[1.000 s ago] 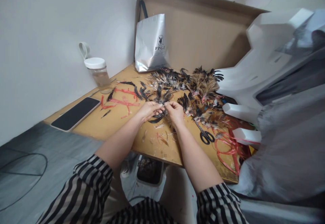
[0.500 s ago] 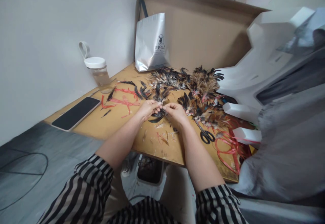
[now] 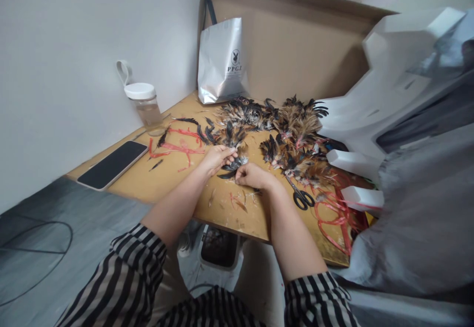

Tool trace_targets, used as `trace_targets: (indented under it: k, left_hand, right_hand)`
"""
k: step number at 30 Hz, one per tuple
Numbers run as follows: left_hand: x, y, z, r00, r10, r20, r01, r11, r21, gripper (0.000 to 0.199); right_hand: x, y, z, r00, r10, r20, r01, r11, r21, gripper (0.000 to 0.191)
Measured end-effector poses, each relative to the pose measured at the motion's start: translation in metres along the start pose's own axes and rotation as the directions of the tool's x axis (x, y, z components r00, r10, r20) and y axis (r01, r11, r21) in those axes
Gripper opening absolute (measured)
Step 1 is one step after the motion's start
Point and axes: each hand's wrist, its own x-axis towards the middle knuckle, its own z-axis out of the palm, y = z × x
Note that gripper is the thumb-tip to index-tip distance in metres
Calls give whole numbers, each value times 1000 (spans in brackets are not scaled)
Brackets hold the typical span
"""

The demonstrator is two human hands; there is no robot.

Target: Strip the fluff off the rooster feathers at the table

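My left hand (image 3: 221, 159) is closed in a pinch on the pale quill ends of some feathers (image 3: 234, 133); their brown and black tips fan out beyond the fingers. Just to the right and nearer me, my right hand (image 3: 252, 175) rests low over the table with its fingers drawn together. Its fingertips are at the edge of a small pile of dark and grey feathers (image 3: 240, 162); whatever they hold is too small to make out. Bundles of brown and black feathers (image 3: 301, 156) lie to the right, beside black-handled scissors (image 3: 303, 199).
More feather bundles (image 3: 252, 113) lie at the back, before a silver bag (image 3: 220, 65). Red plastic strips (image 3: 181, 148), a phone (image 3: 113, 165) and a lidded cup (image 3: 146, 107) are on the left. Red strips (image 3: 335, 221) tangle at the right edge. A bin (image 3: 219, 248) stands below the table.
My right hand has come away from my left fingertips and moved down toward the near feather pile. My left hand keeps its pinch in the same place.
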Motion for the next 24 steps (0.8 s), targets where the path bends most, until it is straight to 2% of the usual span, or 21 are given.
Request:
trace_targets:
  k: [4, 8, 11, 15, 18, 21, 24]
  left_hand:
    - [0, 1, 0, 1000, -11, 1, 11, 1000, 5, 21]
    - [0, 2, 0, 1000, -4, 12, 4, 1000, -21, 22]
    - [0, 2, 0, 1000, -9, 14, 9, 999, -33, 22]
    - [0, 1, -1, 1000, -5, 18, 5, 1000, -7, 22]
    - [1, 0, -2, 1000, 9, 18, -10, 999, 34, 22]
    - [0, 0, -1, 1000, 21, 13, -22, 996, 86, 21]
    - [-2, 2, 3, 1000, 25, -6, -24, 989, 147, 19]
  right_hand:
    - [-4, -2, -3, 995, -27, -98, 44, 983, 176, 8]
    - [-5, -3, -6, 975, 48, -215, 35, 930, 365, 13]
    - [-3, -4, -11, 955, 73, -287, 59, 902, 427, 16]
    - [2, -3, -14, 929, 36, -369, 157, 864, 479, 17]
    - [5, 0, -10, 908, 59, -415, 160, 866, 474, 23]
    - [5, 4, -5, 884, 65, -463, 130, 917, 376, 24]
    - [5, 4, -3, 880, 46, -473, 94, 959, 269, 24]
